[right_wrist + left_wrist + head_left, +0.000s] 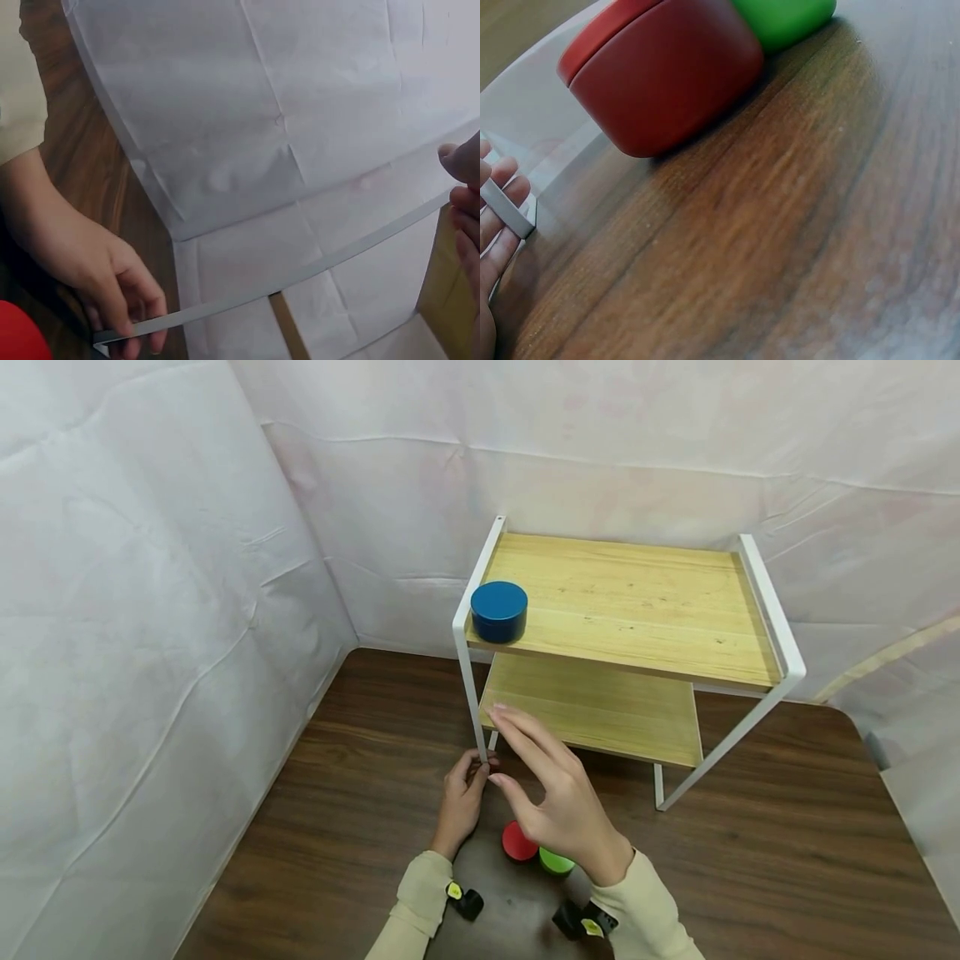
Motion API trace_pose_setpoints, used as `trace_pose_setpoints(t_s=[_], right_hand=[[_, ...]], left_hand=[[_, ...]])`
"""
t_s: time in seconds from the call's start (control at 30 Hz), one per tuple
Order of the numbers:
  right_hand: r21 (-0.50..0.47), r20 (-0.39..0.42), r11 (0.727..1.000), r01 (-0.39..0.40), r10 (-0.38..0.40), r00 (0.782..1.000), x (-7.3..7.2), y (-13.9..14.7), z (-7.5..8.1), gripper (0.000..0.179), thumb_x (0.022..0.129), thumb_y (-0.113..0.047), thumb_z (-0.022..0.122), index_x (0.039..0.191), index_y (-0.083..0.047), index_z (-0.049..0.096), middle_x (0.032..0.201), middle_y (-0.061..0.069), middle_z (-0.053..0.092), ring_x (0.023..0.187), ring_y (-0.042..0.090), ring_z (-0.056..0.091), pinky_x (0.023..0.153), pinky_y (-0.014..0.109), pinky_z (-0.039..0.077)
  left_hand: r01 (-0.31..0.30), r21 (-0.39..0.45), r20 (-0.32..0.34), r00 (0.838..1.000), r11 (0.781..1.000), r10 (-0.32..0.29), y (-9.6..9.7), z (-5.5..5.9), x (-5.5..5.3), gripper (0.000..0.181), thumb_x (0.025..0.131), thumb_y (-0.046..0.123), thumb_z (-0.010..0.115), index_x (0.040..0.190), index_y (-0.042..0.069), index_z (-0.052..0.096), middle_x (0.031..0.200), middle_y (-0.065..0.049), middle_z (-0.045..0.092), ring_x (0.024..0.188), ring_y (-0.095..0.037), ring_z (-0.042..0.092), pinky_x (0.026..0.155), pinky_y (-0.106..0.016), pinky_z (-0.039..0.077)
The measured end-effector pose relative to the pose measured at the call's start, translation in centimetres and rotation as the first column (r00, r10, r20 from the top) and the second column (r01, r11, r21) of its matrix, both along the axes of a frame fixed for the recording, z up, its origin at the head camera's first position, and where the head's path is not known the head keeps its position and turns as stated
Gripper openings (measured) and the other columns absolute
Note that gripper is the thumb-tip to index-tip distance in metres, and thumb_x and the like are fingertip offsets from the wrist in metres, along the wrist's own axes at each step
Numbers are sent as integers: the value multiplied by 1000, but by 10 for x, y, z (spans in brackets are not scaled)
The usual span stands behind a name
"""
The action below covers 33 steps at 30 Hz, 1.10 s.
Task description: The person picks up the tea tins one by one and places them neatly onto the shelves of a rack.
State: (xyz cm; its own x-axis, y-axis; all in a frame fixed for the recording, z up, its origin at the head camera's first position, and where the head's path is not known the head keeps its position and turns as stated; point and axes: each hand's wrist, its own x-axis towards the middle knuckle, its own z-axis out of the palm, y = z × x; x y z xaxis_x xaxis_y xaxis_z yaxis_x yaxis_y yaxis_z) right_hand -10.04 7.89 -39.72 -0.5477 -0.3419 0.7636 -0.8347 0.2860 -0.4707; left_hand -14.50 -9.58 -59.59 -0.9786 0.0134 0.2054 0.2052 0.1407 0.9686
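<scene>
- At the foot of the rack's near left leg (471, 693), your left hand (460, 802) holds on low down: the thumb lies on one side of the white bar and the fingers bend round the other, as your right wrist view shows.
- Up and to the right of it, your right hand (558, 797) is held in the air, with the thumb well apart from the fingers and a wide gap between them. You have nothing in its grasp; the fingertips look near that same leg, but you cannot tell whether they touch it.
- Before you stands the rack (637, 606), upright on the dark wooden bench (360, 760), a white frame carrying two pale boards one above the other.
- On the upper board's near left corner, close by the frame, you have a round blue tin (499, 612).
- On the bench in front of the rack, below your right hand, sit a red tin (517, 842) and, to its right, a green tin (556, 862). Your right hand partly covers both from above in the head view. Your left wrist view puts them side by side, though whether they touch is unclear.
- Behind the rack and along the left hangs pale cloth (172, 568).
</scene>
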Motion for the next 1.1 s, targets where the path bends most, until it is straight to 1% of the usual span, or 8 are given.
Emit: trace_pose_setpoints(t_s=[0.07, 0.23, 0.33, 0.43, 0.47, 0.73, 0.97, 1.1], right_hand=[[2, 17, 1000, -1, 1, 1000, 0, 1, -4, 64, 95, -6, 77, 153, 2, 52, 153, 20, 56, 145, 30, 54, 122, 28, 40], [13, 56, 1000, 10, -11, 998, 0, 5, -12, 65, 95, -8, 78, 153, 0, 51, 154, 19, 56, 145, 29, 54, 121, 25, 41], [24, 100, 1000, 17, -20, 995, 2, 7, -15, 69, 90, -2, 81, 152, 1, 52, 154, 18, 56, 145, 29, 54, 121, 24, 40], [40, 154, 999, 25, -31, 988, 3, 9, -19, 69, 90, -1, 81, 153, 0, 52, 154, 18, 56, 145, 28, 54, 121, 24, 40], [46, 172, 999, 29, -36, 984, 4, 10, -20, 73, 87, 2, 82, 154, -1, 52, 154, 18, 56, 145, 28, 54, 121, 24, 40], [54, 230, 997, 51, -62, 971, 8, 16, -39, 73, 90, 0, 80, 156, -7, 51, 154, 17, 57, 144, 27, 55, 120, 21, 40], [110, 327, 990, 86, -118, 938, 14, 25, -57, 72, 92, -4, 80, 157, -18, 51, 155, 6, 57, 142, 21, 56, 117, 20, 42], [126, 367, 988, 86, -127, 921, 18, 30, -69, 75, 92, -5, 80, 158, -20, 49, 155, 6, 56, 142, 22, 56, 117, 24, 44]], left_hand=[[2, 8, 2, 1000, 1000, -3, 0, 0, 0, 22, 111, 18, 56, 126, 10, 69, 117, -8, 76, 114, -26, 72, 96, -27, 57], [-3, 25, 4, 1000, 1000, 3, 0, -1, -1, 21, 110, 16, 57, 126, 9, 70, 117, -10, 76, 114, -28, 72, 96, -25, 56], [-4, 16, 1, 1000, 1000, 4, 1, -2, -1, 20, 110, 15, 57, 125, 9, 70, 116, -12, 76, 114, -28, 72, 97, -25, 55], [2, -3, -6, 1000, 1000, -2, 0, -2, -1, 21, 110, 15, 57, 126, 8, 69, 117, -13, 76, 114, -28, 72, 98, -27, 56], [1, -7, -10, 1000, 1000, -1, 0, -2, -2, 21, 110, 14, 57, 126, 6, 68, 118, -14, 76, 115, -28, 72, 99, -28, 56], [-8, -21, -31, 999, 1000, 7, 0, -2, -1, 21, 110, 15, 57, 126, 5, 68, 118, -17, 76, 116, -30, 71, 98, -27, 56], [-9, -28, -17, 1000, 1000, 9, 0, -3, -1, 21, 110, 16, 57, 125, 7, 68, 116, -11, 76, 115, -26, 72, 98, -26, 56], [-9, -22, -17, 1000, 1000, 8, 1, -3, 0, 21, 110, 16, 57, 125, 7, 68, 115, -9, 77, 115, -25, 71, 97, -25, 56]])
